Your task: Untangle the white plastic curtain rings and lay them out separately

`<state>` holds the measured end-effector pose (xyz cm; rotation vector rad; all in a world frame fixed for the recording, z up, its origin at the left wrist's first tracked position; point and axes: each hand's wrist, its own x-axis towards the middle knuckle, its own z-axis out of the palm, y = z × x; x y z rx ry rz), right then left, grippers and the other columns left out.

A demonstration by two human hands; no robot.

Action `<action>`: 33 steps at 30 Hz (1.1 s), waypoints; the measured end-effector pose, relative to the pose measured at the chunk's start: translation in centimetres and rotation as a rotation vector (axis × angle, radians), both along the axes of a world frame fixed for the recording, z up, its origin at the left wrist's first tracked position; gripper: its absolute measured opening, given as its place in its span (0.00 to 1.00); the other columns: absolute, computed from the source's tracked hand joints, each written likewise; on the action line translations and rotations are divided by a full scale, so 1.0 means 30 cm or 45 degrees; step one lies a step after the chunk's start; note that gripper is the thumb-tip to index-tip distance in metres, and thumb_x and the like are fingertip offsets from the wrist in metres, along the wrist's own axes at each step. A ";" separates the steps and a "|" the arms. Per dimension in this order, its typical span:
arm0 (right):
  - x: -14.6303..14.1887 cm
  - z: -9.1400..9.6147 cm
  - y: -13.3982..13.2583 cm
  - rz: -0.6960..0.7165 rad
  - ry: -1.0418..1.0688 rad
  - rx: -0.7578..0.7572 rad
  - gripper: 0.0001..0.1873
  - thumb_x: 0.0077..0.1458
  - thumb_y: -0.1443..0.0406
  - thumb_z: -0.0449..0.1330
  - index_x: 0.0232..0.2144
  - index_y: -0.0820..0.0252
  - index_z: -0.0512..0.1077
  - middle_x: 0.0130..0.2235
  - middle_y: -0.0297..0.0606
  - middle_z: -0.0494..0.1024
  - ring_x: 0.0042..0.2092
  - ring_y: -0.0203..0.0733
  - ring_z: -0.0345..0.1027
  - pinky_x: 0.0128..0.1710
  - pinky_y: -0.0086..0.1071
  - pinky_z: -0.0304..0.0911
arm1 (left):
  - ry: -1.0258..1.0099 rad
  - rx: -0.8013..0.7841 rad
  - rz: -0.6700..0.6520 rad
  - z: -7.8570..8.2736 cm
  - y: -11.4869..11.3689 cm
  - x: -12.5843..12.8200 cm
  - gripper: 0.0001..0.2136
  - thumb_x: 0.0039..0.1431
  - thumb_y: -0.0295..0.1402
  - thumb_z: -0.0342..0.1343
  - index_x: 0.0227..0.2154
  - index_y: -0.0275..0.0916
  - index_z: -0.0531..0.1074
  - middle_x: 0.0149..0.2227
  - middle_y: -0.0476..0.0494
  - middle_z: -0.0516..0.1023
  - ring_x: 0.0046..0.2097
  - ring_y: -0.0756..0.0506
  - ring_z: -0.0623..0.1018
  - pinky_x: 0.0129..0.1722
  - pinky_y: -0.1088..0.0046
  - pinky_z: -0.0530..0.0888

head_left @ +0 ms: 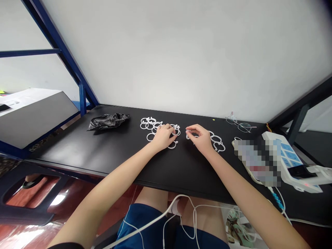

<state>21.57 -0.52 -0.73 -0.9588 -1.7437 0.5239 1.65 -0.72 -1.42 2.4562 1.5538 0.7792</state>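
Several white plastic rings (151, 137) with small knobs, like shower curtain rings, lie in a loose cluster on the black tabletop. My left hand (163, 136) is over the right part of this cluster, palm down and touching rings, with its thumb apart from the fingers. Just to the right, my right hand (201, 138) pinches a white ring (187, 136) between thumb and fingertips; most of that ring is hidden. Beyond the right wrist lies a second, smaller group of white rings (219, 143), partly covered by the hand.
A crumpled black plastic bag (109, 121) lies on the left of the black table (103, 152). Eyeglasses (241, 125), a phone (255, 162) on a cable and a white power strip (287, 155) are on the right. White cables (155, 221) hang over my lap.
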 end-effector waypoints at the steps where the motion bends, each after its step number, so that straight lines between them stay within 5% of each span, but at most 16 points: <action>1: -0.002 0.000 -0.002 -0.005 0.004 -0.010 0.05 0.53 0.63 0.62 0.33 0.58 0.75 0.37 0.38 0.77 0.36 0.42 0.75 0.41 0.40 0.76 | -0.001 0.002 -0.001 0.000 0.000 0.000 0.05 0.60 0.33 0.55 0.37 0.40 0.73 0.43 0.42 0.73 0.49 0.40 0.74 0.53 0.58 0.67; 8: 0.000 -0.012 0.014 -0.082 0.157 -0.022 0.06 0.52 0.61 0.63 0.31 0.57 0.74 0.36 0.39 0.76 0.39 0.42 0.74 0.44 0.41 0.75 | -0.004 0.017 0.000 -0.005 0.002 -0.001 0.04 0.60 0.33 0.56 0.36 0.40 0.72 0.43 0.43 0.73 0.49 0.41 0.74 0.53 0.58 0.67; 14: 0.015 -0.025 0.052 -0.080 0.420 -0.326 0.10 0.41 0.64 0.68 0.27 0.59 0.72 0.32 0.38 0.78 0.37 0.43 0.75 0.43 0.43 0.74 | -0.006 0.011 0.000 -0.007 0.004 -0.001 0.04 0.60 0.33 0.56 0.36 0.40 0.72 0.43 0.43 0.73 0.49 0.40 0.73 0.53 0.58 0.67; 33: 0.011 -0.020 0.041 -0.055 0.352 -0.337 0.09 0.42 0.63 0.68 0.29 0.58 0.73 0.36 0.41 0.81 0.41 0.46 0.76 0.44 0.42 0.73 | 0.001 0.009 0.007 -0.005 0.003 -0.003 0.04 0.60 0.33 0.56 0.36 0.40 0.72 0.42 0.44 0.73 0.49 0.40 0.73 0.53 0.59 0.67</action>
